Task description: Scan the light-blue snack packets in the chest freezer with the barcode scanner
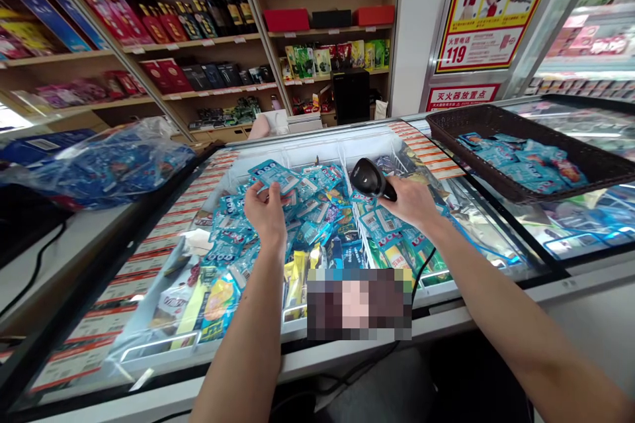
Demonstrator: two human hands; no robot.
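Observation:
Above the chest freezer (317, 357), my left hand (265, 214) pinches a small light-blue packet (276, 175) between thumb and fingers. My right hand (414, 201) is wrapped around the handle of a black handheld barcode scanner (368, 177), whose head points left toward the packet. A cable hangs down from the right hand's side. Under both hands, many similar blue packets (231, 228) lie heaped in the freezer, split by a white wire divider (358, 224). Yellow packets (296, 274) stick up near the front.
At the right, a dark brown basket (506, 194) with more blue packets rests on the freezer's glass. A clear plastic bag (124, 158) of blue packets lies at the left. Shelves (198, 46) with boxes and bottles stand behind. A pixelated patch covers part of the freezer's front edge.

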